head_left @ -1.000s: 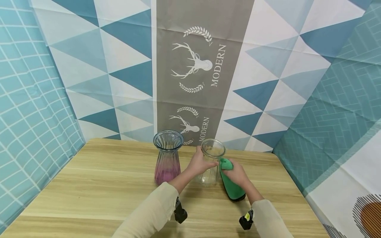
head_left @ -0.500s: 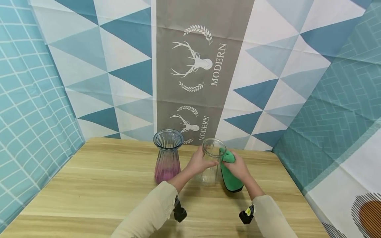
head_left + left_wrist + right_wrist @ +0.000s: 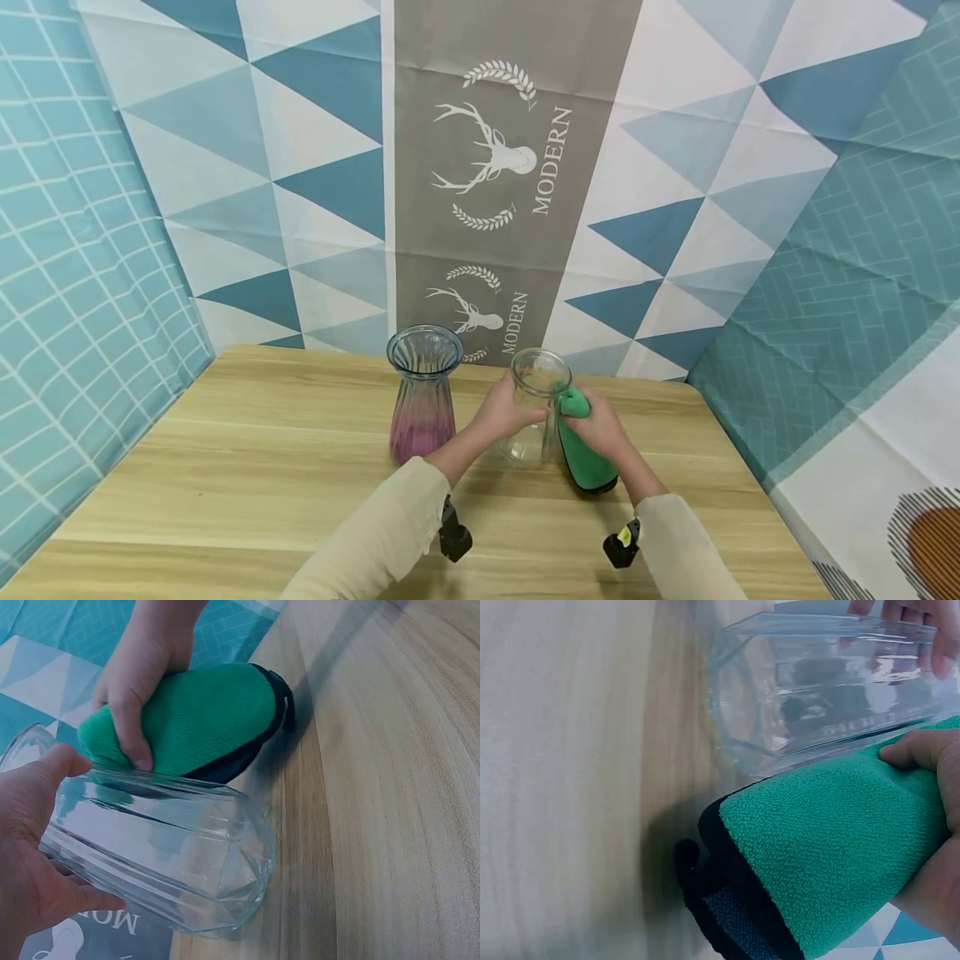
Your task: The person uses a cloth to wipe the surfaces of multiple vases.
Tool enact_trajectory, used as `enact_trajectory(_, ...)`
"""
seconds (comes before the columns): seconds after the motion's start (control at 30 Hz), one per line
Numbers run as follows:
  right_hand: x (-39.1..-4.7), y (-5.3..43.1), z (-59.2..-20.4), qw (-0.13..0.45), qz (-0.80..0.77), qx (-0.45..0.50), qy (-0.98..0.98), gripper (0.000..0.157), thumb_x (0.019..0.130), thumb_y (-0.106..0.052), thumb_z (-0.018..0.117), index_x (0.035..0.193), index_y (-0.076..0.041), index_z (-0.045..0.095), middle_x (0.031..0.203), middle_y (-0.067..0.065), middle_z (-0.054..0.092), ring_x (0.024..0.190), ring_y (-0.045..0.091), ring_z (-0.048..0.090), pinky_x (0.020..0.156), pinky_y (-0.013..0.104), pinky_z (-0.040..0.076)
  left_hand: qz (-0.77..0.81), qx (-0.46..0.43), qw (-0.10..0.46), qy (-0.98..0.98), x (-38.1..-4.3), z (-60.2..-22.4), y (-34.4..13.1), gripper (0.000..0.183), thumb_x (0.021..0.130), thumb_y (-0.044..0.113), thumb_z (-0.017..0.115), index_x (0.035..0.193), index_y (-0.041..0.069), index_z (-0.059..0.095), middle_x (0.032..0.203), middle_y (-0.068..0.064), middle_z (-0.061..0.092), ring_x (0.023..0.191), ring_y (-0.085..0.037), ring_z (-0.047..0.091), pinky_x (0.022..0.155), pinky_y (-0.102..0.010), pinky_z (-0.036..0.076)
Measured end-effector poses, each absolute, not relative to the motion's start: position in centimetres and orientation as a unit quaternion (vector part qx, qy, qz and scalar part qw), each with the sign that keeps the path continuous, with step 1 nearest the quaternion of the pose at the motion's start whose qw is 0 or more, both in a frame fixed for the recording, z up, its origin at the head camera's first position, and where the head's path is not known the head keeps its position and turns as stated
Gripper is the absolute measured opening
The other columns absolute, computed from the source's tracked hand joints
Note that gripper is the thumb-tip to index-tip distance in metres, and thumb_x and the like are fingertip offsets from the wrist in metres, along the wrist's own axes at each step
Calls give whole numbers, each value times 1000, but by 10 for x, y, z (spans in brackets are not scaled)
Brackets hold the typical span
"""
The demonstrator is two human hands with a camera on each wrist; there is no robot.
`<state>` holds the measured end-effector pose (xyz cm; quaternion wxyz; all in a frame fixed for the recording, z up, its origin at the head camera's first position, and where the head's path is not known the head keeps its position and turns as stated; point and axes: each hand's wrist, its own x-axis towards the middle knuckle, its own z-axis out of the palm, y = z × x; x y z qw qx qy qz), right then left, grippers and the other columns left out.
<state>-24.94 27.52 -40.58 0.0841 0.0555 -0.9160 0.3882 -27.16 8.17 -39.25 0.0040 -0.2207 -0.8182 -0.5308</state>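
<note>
A clear ribbed glass vase point(image 3: 528, 437) stands upright on the wooden table. My left hand point(image 3: 504, 411) grips its upper part, thumb on the near side and fingers around the far side, as the left wrist view shows. In my right hand point(image 3: 600, 427) is a folded green cloth point(image 3: 210, 712) with dark edging, pinched between thumb and fingers. The cloth lies along the right side of the vase, and its lower end hangs down close over the table. Part of the cloth shows through the glass point(image 3: 832, 690) near the rim.
A second vase point(image 3: 423, 408), blue at the rim and pink at the base, stands to the left of my left hand. The wooden table point(image 3: 225, 467) ends at a patterned backdrop point(image 3: 480, 167) behind both vases.
The right hand and cloth have shifted slightly up and back along the vase's side. The vase's rim has moved a little to the right; the left hand keeps its grip.
</note>
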Motion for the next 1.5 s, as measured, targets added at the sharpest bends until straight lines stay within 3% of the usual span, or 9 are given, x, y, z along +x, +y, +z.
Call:
enact_trajectory(0.2, -251, 278, -418, 72, 371, 53, -924, 45, 85, -13, 66, 128, -6, 55, 116, 17, 63, 100, 30, 59, 74, 39, 50, -538, -229, 11, -811, -271, -391, 83, 80, 72, 20, 76, 139, 6, 36, 131, -16, 54, 121, -32, 51, 102, -48, 42)
enact_trajectory(0.4, -250, 279, -425, 90, 358, 73, -926, 44, 83, -16, 66, 124, -4, 56, 110, 20, 64, 93, 29, 60, 70, 39, 49, -541, -230, 10, -809, -271, -392, 84, 79, 72, 21, 75, 140, 9, 36, 132, -14, 53, 123, -30, 50, 103, -47, 41)
enact_trajectory(0.63, -247, 276, -421, 62, 365, 37, -928, 47, 84, -13, 65, 129, -5, 54, 118, 19, 62, 103, 34, 59, 79, 46, 50, -542, -232, 11, -808, -271, -393, 84, 78, 72, 21, 74, 139, 8, 36, 132, -15, 53, 123, -31, 50, 102, -46, 42)
enact_trajectory(0.77, -247, 276, -419, 62, 379, 27, -923, 47, 84, -15, 66, 129, -8, 54, 118, 17, 62, 102, 31, 59, 75, 42, 50, -546, -235, 13, -804, -270, -393, 84, 77, 71, 20, 74, 138, 7, 37, 132, -16, 53, 123, -31, 50, 102, -47, 42)
enact_trajectory(1.0, -247, 273, -407, 86, 396, 19, -914, 35, 83, -14, 66, 117, -9, 58, 102, 13, 64, 86, 24, 57, 67, 34, 47, -550, -239, 14, -800, -270, -392, 84, 77, 72, 19, 74, 138, 6, 37, 134, -16, 51, 125, -32, 48, 104, -48, 40)
enact_trajectory(1.5, -246, 268, -393, 108, 416, 19, -903, 34, 83, -14, 66, 116, -9, 59, 100, 14, 64, 84, 24, 57, 67, 34, 47, -542, -238, 14, -806, -274, -395, 84, 78, 71, 20, 74, 139, 7, 37, 135, -18, 50, 126, -34, 47, 104, -48, 40)
